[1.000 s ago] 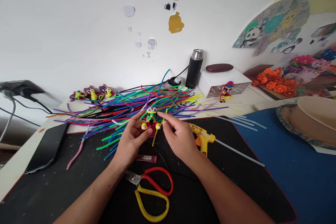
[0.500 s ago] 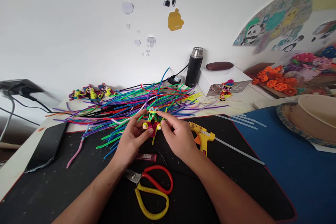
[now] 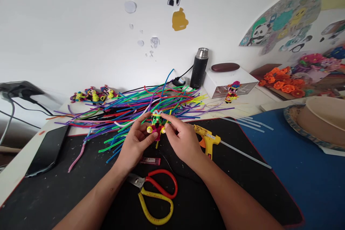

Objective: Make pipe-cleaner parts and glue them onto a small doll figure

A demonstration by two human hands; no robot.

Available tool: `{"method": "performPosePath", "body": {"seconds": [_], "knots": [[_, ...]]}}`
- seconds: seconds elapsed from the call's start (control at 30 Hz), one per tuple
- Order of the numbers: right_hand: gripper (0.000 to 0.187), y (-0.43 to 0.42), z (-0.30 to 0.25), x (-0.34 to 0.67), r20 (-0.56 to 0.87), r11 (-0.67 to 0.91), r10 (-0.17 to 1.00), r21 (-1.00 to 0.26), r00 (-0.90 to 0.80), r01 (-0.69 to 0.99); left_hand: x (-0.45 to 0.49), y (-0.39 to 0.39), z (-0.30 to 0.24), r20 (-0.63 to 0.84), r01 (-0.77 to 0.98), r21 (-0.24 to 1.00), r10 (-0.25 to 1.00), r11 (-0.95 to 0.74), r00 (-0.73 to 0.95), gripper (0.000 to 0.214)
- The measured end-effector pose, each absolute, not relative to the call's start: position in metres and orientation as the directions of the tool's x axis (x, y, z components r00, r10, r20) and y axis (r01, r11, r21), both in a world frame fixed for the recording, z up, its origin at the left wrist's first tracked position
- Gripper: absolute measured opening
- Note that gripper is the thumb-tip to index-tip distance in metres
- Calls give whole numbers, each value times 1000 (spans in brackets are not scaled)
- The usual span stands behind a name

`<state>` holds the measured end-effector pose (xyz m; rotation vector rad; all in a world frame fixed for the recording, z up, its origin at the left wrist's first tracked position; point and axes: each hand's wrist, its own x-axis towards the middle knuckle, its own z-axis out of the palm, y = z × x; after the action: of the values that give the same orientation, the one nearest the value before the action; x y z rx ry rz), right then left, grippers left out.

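My left hand (image 3: pixel 134 143) is closed round a small pipe-cleaner figure (image 3: pixel 156 125) with a green head, a magenta body and yellow knobs at its sides. It holds the figure just above the black mat (image 3: pixel 67 187). My right hand (image 3: pixel 182 140) pinches the figure's right side, with the forefinger stretched toward its head. A yellow pipe-cleaner end sticks up and down beside that pinch. Right behind the figure lies a big heap of coloured pipe cleaners (image 3: pixel 129 109).
Red-and-yellow scissors (image 3: pixel 156 194) and a small red tube (image 3: pixel 151 160) lie on the mat near my wrists. A yellow glue gun (image 3: pixel 206 140) with glue sticks (image 3: pixel 245 155) rests to the right. A phone (image 3: pixel 48 149) lies left; a flask (image 3: pixel 199 67), a white box (image 3: pixel 229 81) and other figures (image 3: pixel 91 95) stand behind.
Both hands with the figure have shifted slightly up and away, and my right fingers have closed in tighter on the figure's right side. Nothing else on the table moved.
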<state>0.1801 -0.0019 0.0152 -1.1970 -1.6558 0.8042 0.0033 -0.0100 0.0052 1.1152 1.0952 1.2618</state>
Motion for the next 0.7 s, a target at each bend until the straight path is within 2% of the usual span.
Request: {"method": "performPosePath", "body": {"seconds": [0.33, 0.7], "knots": [[43, -2, 16, 180, 299, 318, 948, -876, -108, 363, 3, -10, 4, 3, -181, 984, 1000, 1, 19, 69], [40, -3, 15, 179, 323, 337, 941, -873, -100, 352, 5, -9, 8, -79, -279, 958, 997, 71, -16, 80]]}}
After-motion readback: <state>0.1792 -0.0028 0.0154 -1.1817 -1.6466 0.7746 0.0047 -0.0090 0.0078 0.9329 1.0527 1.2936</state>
